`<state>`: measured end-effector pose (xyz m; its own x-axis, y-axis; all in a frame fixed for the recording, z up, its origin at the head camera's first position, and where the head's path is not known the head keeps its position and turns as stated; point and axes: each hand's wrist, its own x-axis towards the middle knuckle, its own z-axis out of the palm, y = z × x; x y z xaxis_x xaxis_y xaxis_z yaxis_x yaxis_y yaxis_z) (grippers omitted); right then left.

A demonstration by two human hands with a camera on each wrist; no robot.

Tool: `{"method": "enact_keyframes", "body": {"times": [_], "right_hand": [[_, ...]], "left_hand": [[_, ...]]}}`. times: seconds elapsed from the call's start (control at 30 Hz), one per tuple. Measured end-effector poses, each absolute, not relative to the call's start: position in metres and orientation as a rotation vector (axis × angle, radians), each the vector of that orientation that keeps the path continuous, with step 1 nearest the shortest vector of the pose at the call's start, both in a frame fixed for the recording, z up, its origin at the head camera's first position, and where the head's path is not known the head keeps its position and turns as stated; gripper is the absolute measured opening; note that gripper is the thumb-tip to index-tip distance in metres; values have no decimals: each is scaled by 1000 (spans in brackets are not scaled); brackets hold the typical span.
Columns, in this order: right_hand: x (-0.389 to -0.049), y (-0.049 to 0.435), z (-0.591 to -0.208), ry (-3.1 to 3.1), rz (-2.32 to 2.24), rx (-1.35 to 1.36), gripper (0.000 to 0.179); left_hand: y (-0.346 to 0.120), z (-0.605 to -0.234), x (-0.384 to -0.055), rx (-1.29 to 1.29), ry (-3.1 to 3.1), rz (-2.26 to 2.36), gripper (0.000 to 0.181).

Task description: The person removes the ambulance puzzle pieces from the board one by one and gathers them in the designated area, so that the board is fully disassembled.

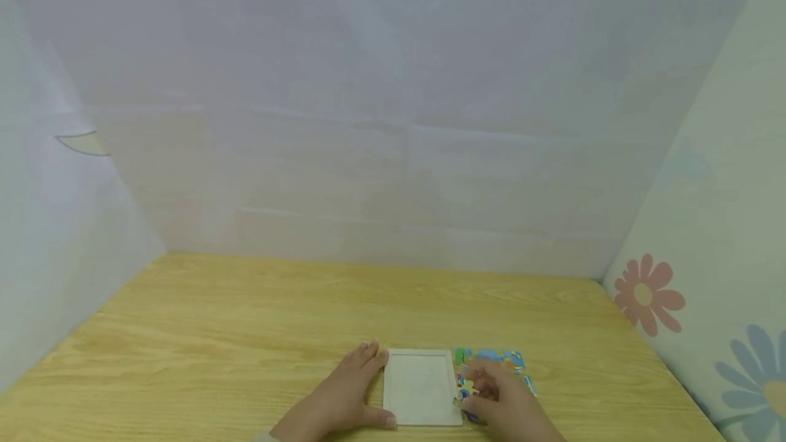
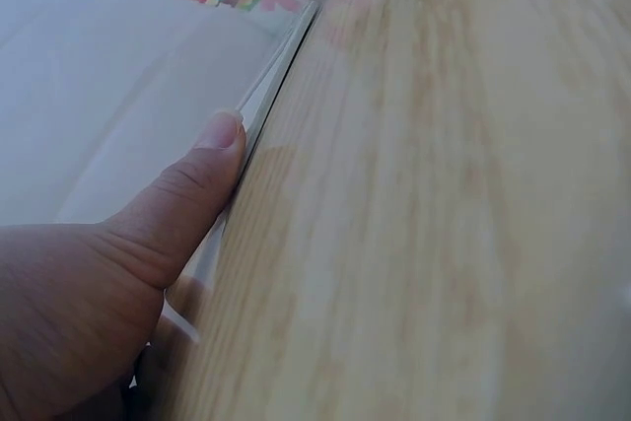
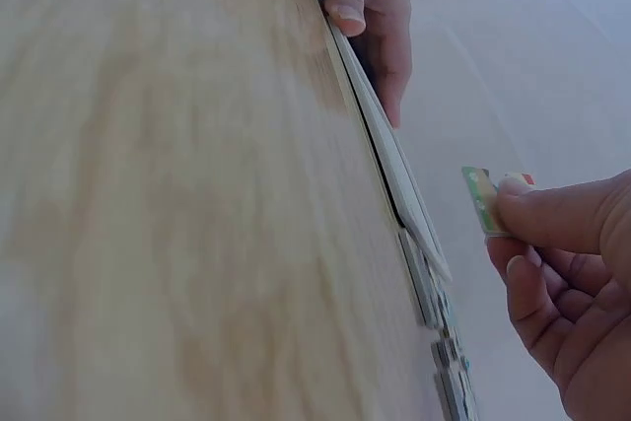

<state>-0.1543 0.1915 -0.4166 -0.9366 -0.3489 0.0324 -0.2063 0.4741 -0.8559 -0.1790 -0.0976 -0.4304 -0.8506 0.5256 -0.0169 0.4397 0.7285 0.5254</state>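
A white puzzle tray (image 1: 420, 387) with a raised rim lies on the table, its inside bare. My left hand (image 1: 346, 391) rests at its left side, fingers extended, the thumb (image 2: 222, 135) touching the tray's near left edge. Between thumb and fingers, my right hand (image 1: 510, 401) pinches a small jigsaw puzzle piece (image 3: 479, 202), held above the tray's right edge. Colourful puzzle pieces (image 1: 488, 355) lie flat to the right of the tray, partly hidden under the right hand. In the right wrist view, pieces (image 3: 449, 347) appear edge-on beside the tray.
The wooden table (image 1: 245, 333) reaches back to a pale cloth wall (image 1: 393, 176). Cloth also bounds the left side. A panel with a red flower (image 1: 643, 294) and a blue flower (image 1: 758, 380) stands along the right edge.
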Motion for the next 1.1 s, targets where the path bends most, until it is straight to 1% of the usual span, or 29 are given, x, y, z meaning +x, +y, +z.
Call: {"method": "enact_keyframes", "body": {"times": [0.27, 0.43, 0.53, 0.73, 0.9, 1.1], "right_hand": [[-152, 204, -417, 2500, -1623, -307, 38], [-151, 210, -416, 2480, -1678, -364, 39], [-149, 214, -416, 2501, -1675, -348, 40], [-145, 225, -414, 2511, -1659, -151, 45], [-142, 235, -416, 2558, -1597, 83, 40], [-142, 250, -420, 2642, -1488, 286, 36]], "left_hand": [[-98, -430, -179, 782, 2760, 791, 103], [-97, -430, -180, 783, 2769, 774, 103], [-97, -430, -180, 786, 2773, 769, 103], [-96, -428, -178, 764, 2769, 774, 103], [-97, -428, -177, 757, 2757, 792, 102], [-98, -428, -177, 762, 2754, 786, 102]]}}
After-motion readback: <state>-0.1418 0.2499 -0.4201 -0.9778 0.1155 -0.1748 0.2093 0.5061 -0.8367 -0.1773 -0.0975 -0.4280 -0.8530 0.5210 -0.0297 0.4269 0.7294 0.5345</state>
